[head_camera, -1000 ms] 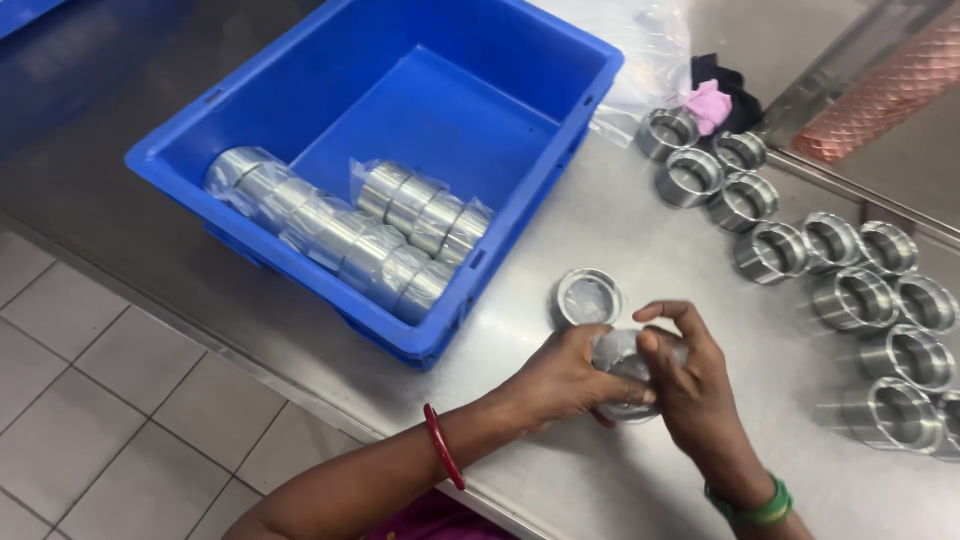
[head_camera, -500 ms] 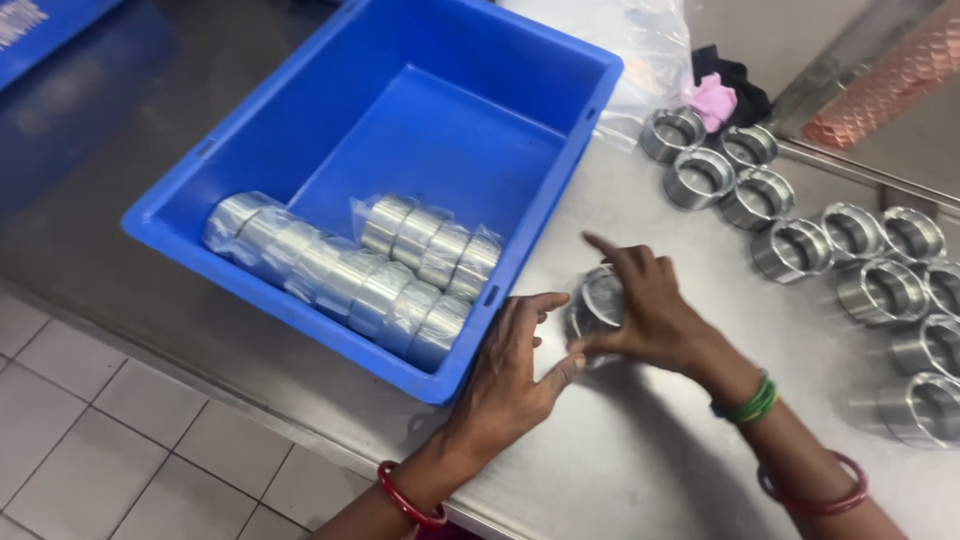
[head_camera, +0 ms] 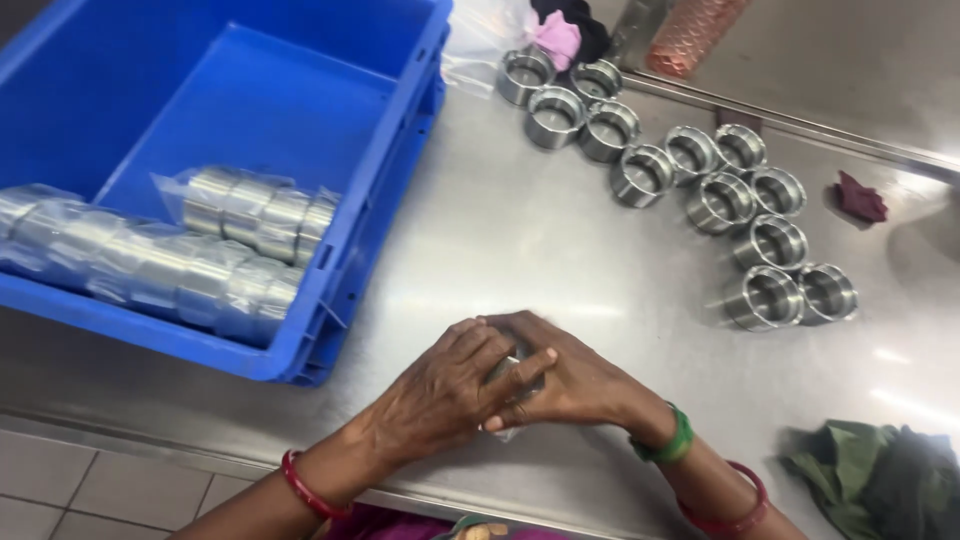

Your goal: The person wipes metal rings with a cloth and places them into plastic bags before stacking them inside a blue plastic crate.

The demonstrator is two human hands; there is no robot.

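Observation:
My left hand (head_camera: 440, 395) and my right hand (head_camera: 578, 385) are pressed together near the front edge of the steel table (head_camera: 520, 240). Both are closed over a small metal ring (head_camera: 506, 372) that seems to sit in clear plastic; only a sliver of it shows between the fingers. My left fingers lie across the top of it. To the left stands a blue crate (head_camera: 390, 160) holding plastic-wrapped stacks of metal rings (head_camera: 255, 212). Several loose metal rings (head_camera: 720, 200) stand at the back right.
A green cloth (head_camera: 870, 478) lies at the front right and a small maroon rag (head_camera: 860, 197) at the far right. A pink item (head_camera: 557, 38), a clear bag (head_camera: 480, 35) and a copper-coloured cylinder (head_camera: 690, 35) sit at the back. Tiled floor (head_camera: 60, 490) lies below the table edge.
The ring has come from beside the crate to the table's front edge. My left hand, apart half a second ago, now covers it together with my right.

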